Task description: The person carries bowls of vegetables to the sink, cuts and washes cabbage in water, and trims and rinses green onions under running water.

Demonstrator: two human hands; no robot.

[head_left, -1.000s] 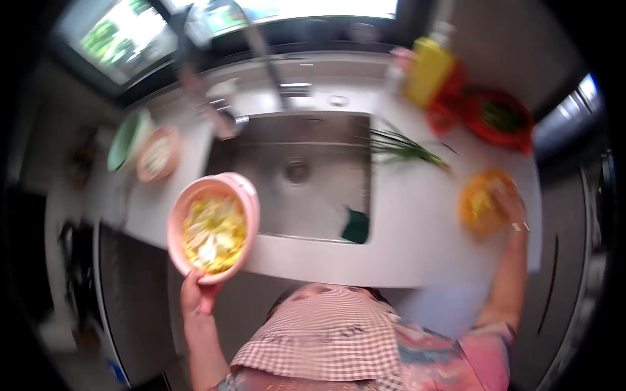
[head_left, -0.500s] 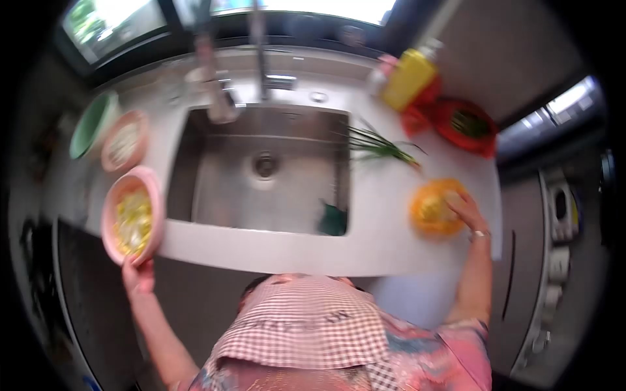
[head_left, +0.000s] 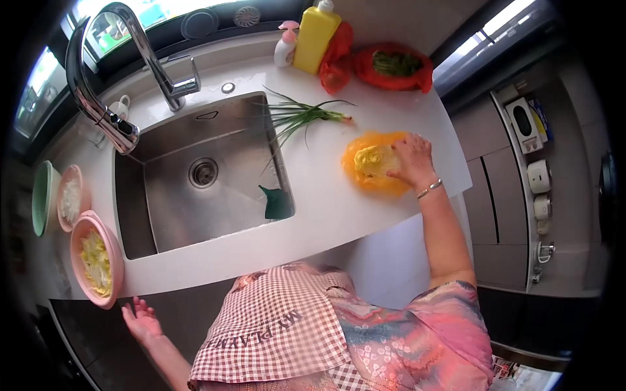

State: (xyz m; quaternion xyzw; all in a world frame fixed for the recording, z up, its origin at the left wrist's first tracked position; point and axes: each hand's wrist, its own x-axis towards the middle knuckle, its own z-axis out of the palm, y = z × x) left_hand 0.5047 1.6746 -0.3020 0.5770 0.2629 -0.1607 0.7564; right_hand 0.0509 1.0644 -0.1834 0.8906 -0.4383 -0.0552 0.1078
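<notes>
Pink basin (head_left: 117,264), previously held, now sits apart from the left hand (head_left: 141,321), whose grip is open. Right hand (head_left: 414,158): grip curled over the napa cabbage (head_left: 375,159), which lies on an orange bag (head_left: 365,185) on the worktop (head_left: 326,202), near spring onions (head_left: 310,116).

Cabbage (head_left: 376,160) under right hand (head_left: 413,160)

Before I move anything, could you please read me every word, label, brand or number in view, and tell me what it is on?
"MY PLAYM", upside down on the checked apron; any further letters cannot be made out.
The small line beside it: too small to read.
Printed paper at lower right: too small and dim.
Yellow bottle: no readable text.
</notes>
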